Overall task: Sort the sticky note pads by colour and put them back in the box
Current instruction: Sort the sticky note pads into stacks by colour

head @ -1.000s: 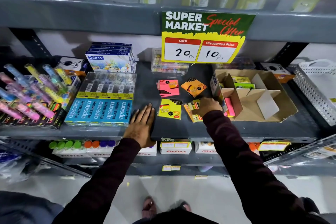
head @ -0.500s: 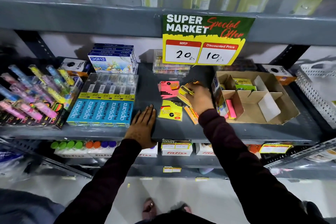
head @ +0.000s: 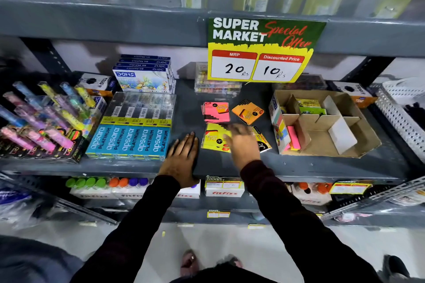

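Note:
Sticky note pads lie in small piles on the grey shelf (head: pixel 299 167): pink pads (head: pixel 216 111), orange pads (head: pixel 247 112) behind, yellow pads (head: pixel 212 138) in front. One more yellow-and-black pad (head: pixel 263 142) peeks out to the right of my right hand. The cardboard box (head: pixel 365 142) with dividers stands to the right. It holds a pink pad (head: pixel 293 138) in its front left compartment and green pads (head: pixel 309 107) at the back. My right hand (head: pixel 241 142) is blurred above the yellow pads, fingers spread, holding nothing. My left hand (head: pixel 181 158) rests flat on the shelf edge.
Blue Apsara pencil boxes (head: pixel 133 138) sit left of my left hand, with highlighter packs (head: pixel 41 122) further left. DOMS boxes (head: pixel 145 76) and clear cases (head: pixel 216 87) stand at the back. A white basket (head: pixel 402 117) is at the right. A price sign (head: pixel 264 53) hangs overhead.
My right hand took a pad from the front pile, carried it back to the orange stack, let it go, and has swung back over the yellow pads. My left hand stays put.

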The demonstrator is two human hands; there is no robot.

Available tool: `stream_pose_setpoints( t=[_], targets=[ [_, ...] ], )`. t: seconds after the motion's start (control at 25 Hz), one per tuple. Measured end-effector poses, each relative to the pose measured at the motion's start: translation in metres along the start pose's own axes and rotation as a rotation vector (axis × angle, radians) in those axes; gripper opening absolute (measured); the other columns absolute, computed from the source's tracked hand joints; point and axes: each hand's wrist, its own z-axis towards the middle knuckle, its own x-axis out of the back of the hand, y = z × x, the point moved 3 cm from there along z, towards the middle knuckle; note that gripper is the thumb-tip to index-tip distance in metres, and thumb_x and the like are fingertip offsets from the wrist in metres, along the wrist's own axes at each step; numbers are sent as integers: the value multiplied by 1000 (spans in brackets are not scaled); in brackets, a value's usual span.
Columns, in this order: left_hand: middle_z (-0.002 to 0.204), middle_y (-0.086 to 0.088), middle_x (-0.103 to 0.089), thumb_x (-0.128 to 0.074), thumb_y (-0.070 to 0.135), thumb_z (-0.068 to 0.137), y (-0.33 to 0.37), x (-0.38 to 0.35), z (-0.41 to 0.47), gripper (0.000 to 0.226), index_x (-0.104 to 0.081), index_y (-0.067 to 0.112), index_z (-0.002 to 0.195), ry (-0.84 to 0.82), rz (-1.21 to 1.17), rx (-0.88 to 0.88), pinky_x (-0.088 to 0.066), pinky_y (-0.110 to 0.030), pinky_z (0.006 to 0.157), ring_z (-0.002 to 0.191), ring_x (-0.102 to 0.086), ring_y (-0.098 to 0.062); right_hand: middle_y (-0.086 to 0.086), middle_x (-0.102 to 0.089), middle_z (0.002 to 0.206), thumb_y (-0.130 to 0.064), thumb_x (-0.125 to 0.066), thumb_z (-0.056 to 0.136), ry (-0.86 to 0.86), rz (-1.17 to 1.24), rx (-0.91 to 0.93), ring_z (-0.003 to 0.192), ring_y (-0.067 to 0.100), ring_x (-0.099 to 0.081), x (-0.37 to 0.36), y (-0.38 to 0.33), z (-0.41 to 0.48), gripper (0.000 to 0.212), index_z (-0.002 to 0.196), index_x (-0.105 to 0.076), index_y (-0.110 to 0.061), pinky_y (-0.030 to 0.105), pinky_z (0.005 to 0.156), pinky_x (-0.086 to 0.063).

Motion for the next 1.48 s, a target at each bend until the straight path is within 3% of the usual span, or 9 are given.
stream_pose_setpoints(
  t=[0.16, 0.52, 0.64, 0.76, 0.92, 1.08, 1.16, 1.36, 1.48],
  targets=[
    [158, -15, -13, -64, 61, 58, -1, -2, 2, 117, -9, 7, 146, 7, 0, 1, -9, -45, 118, 144, -16, -30, 23, -43, 143, -24, -45, 99, -247, 100, -527, 132, 40, -39, 5, 45, -8, 50, 140, -34, 2, 47, 108, -37],
    [158, -14, -9, -66, 57, 57, 0, 0, 1, 119, -5, 8, 146, 1, -26, 8, -8, -45, 119, 145, -13, -29, 24, -50, 132, -20, -65, 86, -293, 272, -512, 123, 40, -48, 23, 65, 13, 41, 120, -53, 2, 39, 102, -44],
    [159, -13, -8, -67, 56, 57, 0, -1, -1, 119, -4, 9, 147, -1, -33, 10, -7, -45, 119, 145, -12, -29, 15, -59, 99, -28, -71, 83, -360, 408, -450, 93, 31, -59, 32, 70, 19, 27, 89, -56, -6, 28, 73, -48],
    [159, -12, -9, -70, 56, 55, 0, -1, 1, 121, -5, 10, 146, 5, -24, 21, -5, -43, 118, 145, -13, -28, 4, -38, 62, -23, -71, 84, -383, 445, -413, 54, 17, -37, 40, 71, 21, 51, 55, -30, -19, 20, 45, -24],
    [159, -12, -5, -70, 59, 56, -1, -4, 0, 124, -2, 10, 147, -16, 4, 26, -2, -40, 118, 146, -10, -26, 26, -62, 87, -8, -61, 85, -153, 326, -408, 85, 33, -62, 54, 70, 32, 15, 71, -65, -3, 27, 67, -43],
    [156, -15, -18, -76, 57, 53, 1, 1, 0, 121, -15, 7, 146, 21, 5, 5, -17, -45, 116, 142, -25, -30, 26, -71, 103, -1, -46, 91, 158, 131, -392, 100, 40, -66, 56, 62, 63, 25, 103, -69, 0, 42, 83, -54],
    [155, -14, -19, -75, 58, 56, 2, 3, -2, 118, -15, 8, 145, 34, 46, 4, -23, -46, 115, 141, -29, -30, 26, -70, 106, 3, -45, 90, 120, 73, -315, 102, 39, -66, 42, 58, 74, 27, 106, -67, 1, 44, 84, -54],
    [158, -16, -10, -65, 63, 58, 0, 2, -1, 120, -9, 5, 146, 16, -16, -19, -7, -48, 118, 145, -12, -31, 21, -70, 111, 4, -43, 92, -70, 72, -275, 106, 34, -66, 7, 55, 84, 27, 106, -66, 1, 40, 89, -53],
    [157, -16, -12, -66, 62, 58, 0, 3, -2, 118, -11, 5, 146, 17, -26, -26, -9, -49, 118, 145, -13, -32, 22, -66, 120, -15, -54, 94, -107, 104, -275, 114, 36, -60, 5, 63, 92, 27, 113, -63, 1, 41, 96, -49]
  ],
)
